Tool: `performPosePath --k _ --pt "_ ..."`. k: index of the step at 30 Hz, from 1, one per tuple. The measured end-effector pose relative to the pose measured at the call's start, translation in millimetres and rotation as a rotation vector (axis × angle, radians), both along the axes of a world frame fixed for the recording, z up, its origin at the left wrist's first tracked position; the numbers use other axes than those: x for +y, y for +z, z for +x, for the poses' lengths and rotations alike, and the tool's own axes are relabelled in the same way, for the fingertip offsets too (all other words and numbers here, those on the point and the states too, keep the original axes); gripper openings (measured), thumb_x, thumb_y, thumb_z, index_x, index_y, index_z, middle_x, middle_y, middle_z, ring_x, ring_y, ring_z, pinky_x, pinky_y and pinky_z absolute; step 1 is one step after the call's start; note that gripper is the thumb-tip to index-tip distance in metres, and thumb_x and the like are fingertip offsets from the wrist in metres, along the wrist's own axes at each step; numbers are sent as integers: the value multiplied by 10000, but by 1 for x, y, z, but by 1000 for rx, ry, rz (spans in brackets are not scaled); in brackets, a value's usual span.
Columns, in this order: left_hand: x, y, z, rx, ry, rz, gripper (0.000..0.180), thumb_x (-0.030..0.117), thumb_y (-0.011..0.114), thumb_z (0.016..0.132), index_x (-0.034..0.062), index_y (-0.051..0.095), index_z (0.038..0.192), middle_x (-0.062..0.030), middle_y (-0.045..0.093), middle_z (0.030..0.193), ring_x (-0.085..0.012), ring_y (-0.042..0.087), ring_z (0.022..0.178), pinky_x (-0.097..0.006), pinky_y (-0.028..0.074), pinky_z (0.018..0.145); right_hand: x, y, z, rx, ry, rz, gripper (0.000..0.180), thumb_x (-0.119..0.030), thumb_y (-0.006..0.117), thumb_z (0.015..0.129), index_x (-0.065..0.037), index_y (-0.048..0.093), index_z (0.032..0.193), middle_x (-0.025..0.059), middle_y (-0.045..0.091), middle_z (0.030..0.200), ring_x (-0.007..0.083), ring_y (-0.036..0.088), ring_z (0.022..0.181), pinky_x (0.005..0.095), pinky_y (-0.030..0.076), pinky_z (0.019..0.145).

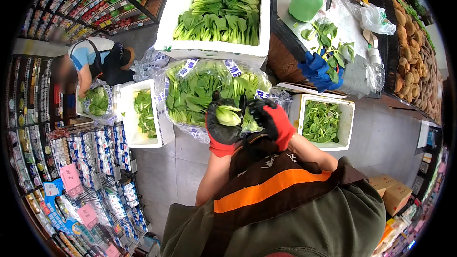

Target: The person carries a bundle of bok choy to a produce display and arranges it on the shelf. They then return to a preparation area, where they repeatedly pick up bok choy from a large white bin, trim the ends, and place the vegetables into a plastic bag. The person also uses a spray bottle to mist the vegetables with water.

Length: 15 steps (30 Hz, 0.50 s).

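My left hand (223, 126), in a black and red glove, is closed round a head of bok choy (229, 115) with its pale base turned right. Close beside it, my right hand (272, 120) wears a matching glove with its fingers curled. A slim black tool (243, 103) stands between the hands at the right fingers; its exact kind is unclear. Both hands are over the near side of a plastic-lined container of loose leafy greens (195, 88). Beyond that, a white foam box (164, 33) holds bok choy laid in neat rows.
Foam boxes of greens stand to the left (164, 131) and right (351, 126). A co-worker (97, 59) bends over greens at far left. At right, a counter holds a green spray bottle (305, 4) and a blue cloth-like item (321, 72). Packed shelves (102, 162) line the left.
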<state>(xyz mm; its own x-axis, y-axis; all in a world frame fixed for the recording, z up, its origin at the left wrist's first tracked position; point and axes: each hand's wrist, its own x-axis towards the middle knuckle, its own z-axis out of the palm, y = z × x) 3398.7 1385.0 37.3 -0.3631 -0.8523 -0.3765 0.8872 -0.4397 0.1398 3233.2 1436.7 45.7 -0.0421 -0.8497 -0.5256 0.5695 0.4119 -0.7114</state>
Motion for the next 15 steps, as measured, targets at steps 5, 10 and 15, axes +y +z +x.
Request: performPosePath --k 5,10,15 --pt "-15 1 33 240 138 79 331 338 582 891 113 614 1132 -7 636 905 -174 603 880 -484 290 1104 95 -42 -100 67 -449 77 298 -168 496 917 -43 589 1171 43 637 1015 153 564 822 270 445 732" --pt "-19 -16 84 171 129 -26 475 359 584 889 109 537 1290 -19 642 1134 -158 586 1063 -425 363 1051 226 -131 -209 -142 -525 250 333 -186 424 940 -79 502 1245 73 582 1229 252 542 1103 388 418 983" --pt "-22 -17 97 106 156 -105 523 344 583 873 114 495 1334 -32 575 1277 -170 540 1160 -420 370 1046 76 -57 -108 221 -126 218 395 -175 596 893 -56 546 1267 82 610 1202 168 589 1035 317 475 894"
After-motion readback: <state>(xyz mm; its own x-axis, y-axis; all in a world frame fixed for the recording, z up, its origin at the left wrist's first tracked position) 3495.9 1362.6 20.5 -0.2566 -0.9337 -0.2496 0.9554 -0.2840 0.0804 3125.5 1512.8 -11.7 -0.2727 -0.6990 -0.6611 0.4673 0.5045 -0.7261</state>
